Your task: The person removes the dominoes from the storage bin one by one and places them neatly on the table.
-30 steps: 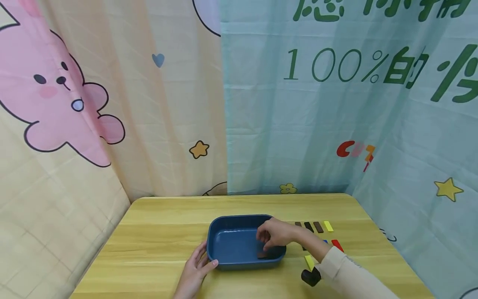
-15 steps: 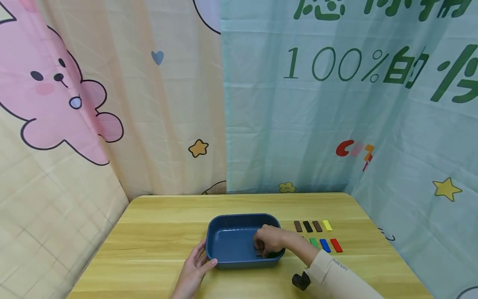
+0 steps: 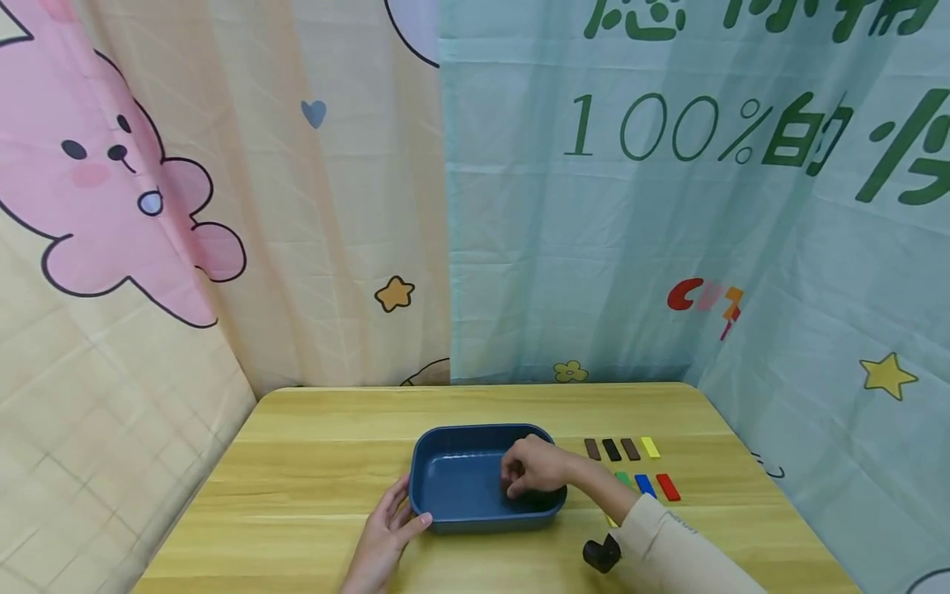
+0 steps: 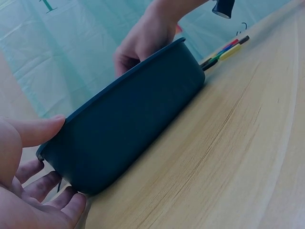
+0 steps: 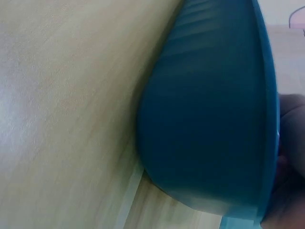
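A dark blue rectangular basin (image 3: 463,487) stands on the wooden table. My left hand (image 3: 386,528) holds its left end, thumb over the rim and fingers against the outer wall, as the left wrist view also shows. Inside the right half, my right hand (image 3: 538,464) has thumb and fingers curled together, pinching a small brown block that they almost wholly hide. In the right wrist view the basin wall (image 5: 209,109) covers most of that hand. Right of the basin lie small flat blocks: brown (image 3: 631,449), black (image 3: 612,450), yellow (image 3: 650,447), green (image 3: 623,480), blue (image 3: 646,485) and red (image 3: 668,487).
The wooden table (image 3: 319,462) reaches back to printed curtains (image 3: 519,247). A black device (image 3: 601,554) sits at my right wrist. My right forearm (image 3: 604,488) passes over the basin's right rim and partly covers the nearer blocks.
My right hand dipped to the brown block on the basin floor, then rose slightly; the block no longer shows there. The left hand keeps its hold, and the basin stays put.
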The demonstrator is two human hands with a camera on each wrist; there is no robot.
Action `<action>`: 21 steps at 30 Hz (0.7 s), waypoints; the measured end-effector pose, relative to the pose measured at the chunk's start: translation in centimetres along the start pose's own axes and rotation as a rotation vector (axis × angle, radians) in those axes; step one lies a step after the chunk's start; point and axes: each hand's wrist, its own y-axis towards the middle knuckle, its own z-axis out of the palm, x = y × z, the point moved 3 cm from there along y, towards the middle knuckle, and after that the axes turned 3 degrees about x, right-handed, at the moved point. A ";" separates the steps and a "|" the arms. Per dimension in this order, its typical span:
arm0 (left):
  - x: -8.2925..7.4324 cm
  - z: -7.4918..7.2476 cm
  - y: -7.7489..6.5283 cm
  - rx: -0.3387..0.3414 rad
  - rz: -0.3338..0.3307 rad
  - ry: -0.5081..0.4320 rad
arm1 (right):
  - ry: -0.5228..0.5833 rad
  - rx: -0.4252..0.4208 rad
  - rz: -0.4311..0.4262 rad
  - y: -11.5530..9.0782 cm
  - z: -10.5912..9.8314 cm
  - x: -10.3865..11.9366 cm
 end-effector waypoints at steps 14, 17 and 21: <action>-0.3 0.0 0.0 0.001 -0.002 0.017 | 0.137 -0.088 0.062 -1.6 -2.1 0.6; -0.3 0.0 0.0 0.000 -0.003 0.022 | 0.155 -0.100 0.087 -1.9 -2.3 0.5; -0.3 0.0 0.0 -0.001 0.000 0.023 | 0.164 -0.120 0.104 -2.4 -2.5 0.3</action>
